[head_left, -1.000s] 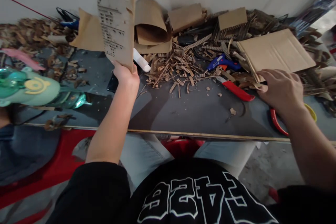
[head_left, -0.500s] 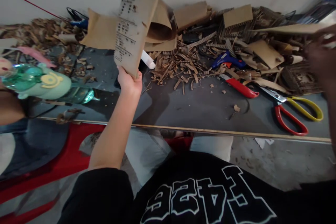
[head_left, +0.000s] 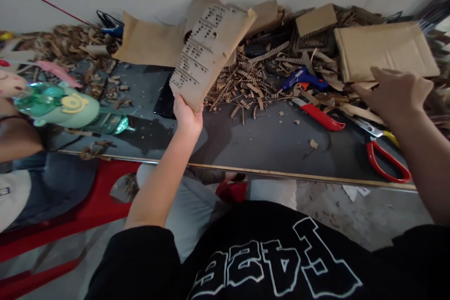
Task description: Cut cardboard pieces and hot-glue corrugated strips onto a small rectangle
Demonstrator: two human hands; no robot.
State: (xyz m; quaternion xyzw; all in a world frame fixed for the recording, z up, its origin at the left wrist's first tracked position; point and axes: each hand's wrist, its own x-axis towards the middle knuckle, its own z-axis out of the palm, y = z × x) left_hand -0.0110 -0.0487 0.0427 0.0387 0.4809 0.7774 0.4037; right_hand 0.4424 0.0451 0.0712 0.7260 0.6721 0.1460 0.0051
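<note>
My left hand (head_left: 189, 115) is closed round the lower end of a flat cardboard piece (head_left: 211, 51) with dark printed marks, held tilted above the table. At the right, my right hand (head_left: 397, 93) grips the near edge of a plain brown cardboard piece (head_left: 386, 49), which lies over the scrap pile. Part of the right hand's grip is hidden. Below and left of that hand are scissors (head_left: 386, 159) with red and yellow handles, and a red-handled cutter (head_left: 323, 117). A blue glue gun (head_left: 304, 79) rests among the scraps between my hands.
Corrugated strips (head_left: 246, 84) are heaped mid-table, with more scraps (head_left: 70, 40) at the left. A curved cardboard sheet (head_left: 151, 40) stands behind a black phone-like object (head_left: 164, 98). A green bottle (head_left: 77, 108) lies near another person's arm (head_left: 17, 136) at the left.
My left hand has lowered the printed cardboard and shifted it right. My right hand has come left and nearer, and the plain cardboard, earlier seen edge-on, now shows its broad face.
</note>
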